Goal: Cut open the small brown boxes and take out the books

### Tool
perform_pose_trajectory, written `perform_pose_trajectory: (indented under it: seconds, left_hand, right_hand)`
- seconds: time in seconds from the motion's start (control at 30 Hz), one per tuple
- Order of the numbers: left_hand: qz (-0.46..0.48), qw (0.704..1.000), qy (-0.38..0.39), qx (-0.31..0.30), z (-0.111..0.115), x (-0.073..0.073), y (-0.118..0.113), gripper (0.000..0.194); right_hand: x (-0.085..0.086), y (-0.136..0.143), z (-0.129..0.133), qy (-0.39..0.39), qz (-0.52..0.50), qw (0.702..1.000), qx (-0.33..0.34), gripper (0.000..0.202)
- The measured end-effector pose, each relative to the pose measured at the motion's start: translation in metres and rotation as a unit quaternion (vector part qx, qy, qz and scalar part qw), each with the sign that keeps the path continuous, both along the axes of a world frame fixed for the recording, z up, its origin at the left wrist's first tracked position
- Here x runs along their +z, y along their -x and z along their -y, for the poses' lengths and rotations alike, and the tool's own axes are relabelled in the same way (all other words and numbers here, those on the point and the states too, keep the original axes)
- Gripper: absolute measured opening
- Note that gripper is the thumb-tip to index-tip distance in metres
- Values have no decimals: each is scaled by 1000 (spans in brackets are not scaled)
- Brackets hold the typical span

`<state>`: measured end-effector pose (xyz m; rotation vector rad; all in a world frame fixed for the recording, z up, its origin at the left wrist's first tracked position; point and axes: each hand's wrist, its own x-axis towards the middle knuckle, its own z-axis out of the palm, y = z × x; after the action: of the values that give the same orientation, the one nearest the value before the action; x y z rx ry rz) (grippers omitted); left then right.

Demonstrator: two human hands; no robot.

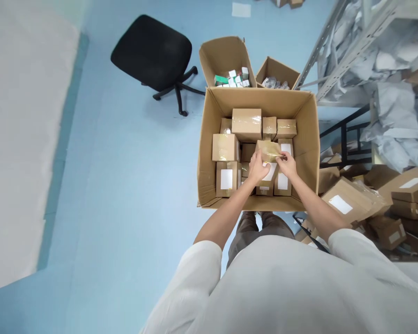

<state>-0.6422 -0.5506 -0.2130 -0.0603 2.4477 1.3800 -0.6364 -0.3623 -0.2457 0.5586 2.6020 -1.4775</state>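
Left hand, right hand, both grip a taped carton in the big box! Blue floor around, swivel chair, loaded shelving.

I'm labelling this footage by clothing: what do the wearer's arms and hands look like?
The left sleeve and right sleeve are plain, white and short, leaving both forearms bare. The left hand and right hand are ungloved, with no watch showing. A left-hand ring is too small to confirm.

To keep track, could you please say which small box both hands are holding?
The taped box between left hand and right hand; the others lie ungripped.
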Motion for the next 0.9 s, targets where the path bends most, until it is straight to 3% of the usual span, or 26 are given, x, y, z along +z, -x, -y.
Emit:
perform_pose_trajectory:
  seconds: [0.17, 0.33, 0.6, 0.77, 0.9]
  left_hand:
    - [-55, 996, -60, -30, -6, 50, -13, 93]
    - [-143, 980, -90, -107, -18, 106, -18, 90]
    - [-230, 926, -130, -269, -54, 182, -51, 98]
    - [-254, 879, -174, -363, -97, 214, -89, 101]
    - [-247, 845, -188, -434, -134, 223, -140, 105]
  right_hand:
    - [64, -15, -11, -22, -55, 998, -16, 44]
    - [125, -46, -12, -36, -128, 986, -97, 41]
    - [214, -132, -28, -136, -240, 931, -239, 40]
    - [252, -209, -50, -189, -269, 886, -328, 39]
    - [264, -282, -65, -217, -260, 853, -397, 38]
